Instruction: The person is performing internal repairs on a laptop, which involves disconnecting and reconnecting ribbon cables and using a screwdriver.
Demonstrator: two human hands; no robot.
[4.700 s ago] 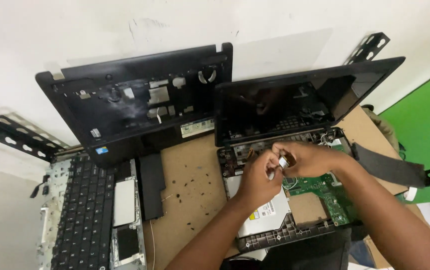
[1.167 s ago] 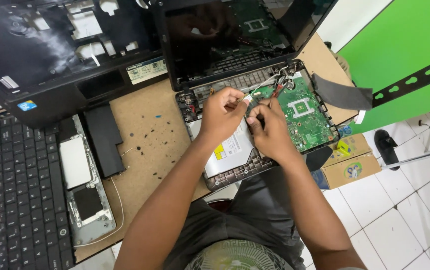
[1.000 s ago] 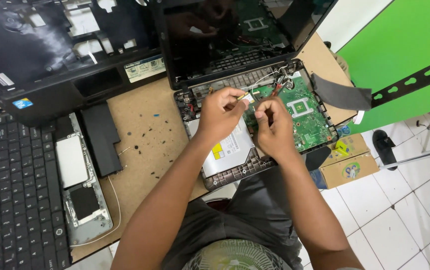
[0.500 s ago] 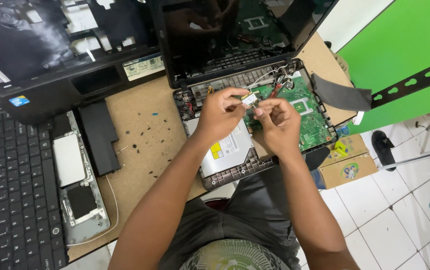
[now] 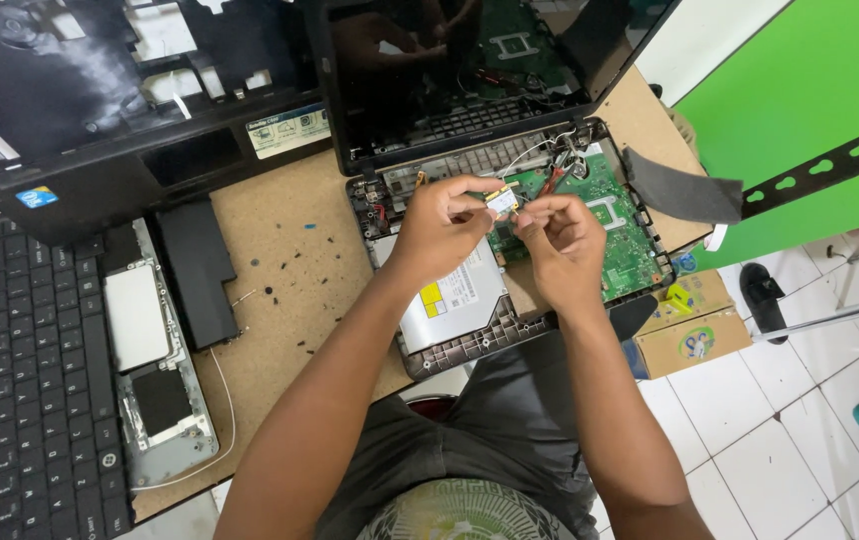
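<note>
I pinch a small flat rectangular circuit card with a pale label (image 5: 501, 203) between the thumb and fingertips of my left hand (image 5: 442, 224), raised above the opened black laptop base (image 5: 470, 335). My right hand (image 5: 562, 243) sits just at three o'clock of the card, its fingertips pressed together at the card's near edge; whether they nip a thin lead or the card itself I cannot tell.

As I judge it, the stripping is well along. The card is out of the green motherboard (image 5: 618, 228), which lies bare at three o'clock of my hands. The silver optical drive with a yellow sticker (image 5: 450, 298) still sits in the base, under my left wrist. Thin white and red wires (image 5: 550, 160) trail at twelve o'clock, near the hinge of the dark screen (image 5: 470, 70).

At nine o'clock on the brown pegboard worktop (image 5: 290, 260) lie a black keyboard (image 5: 20, 380), a slim black battery bar (image 5: 197, 270) and a detached black palm-rest shell (image 5: 120, 90). The drive and board look still unremoved.
</note>
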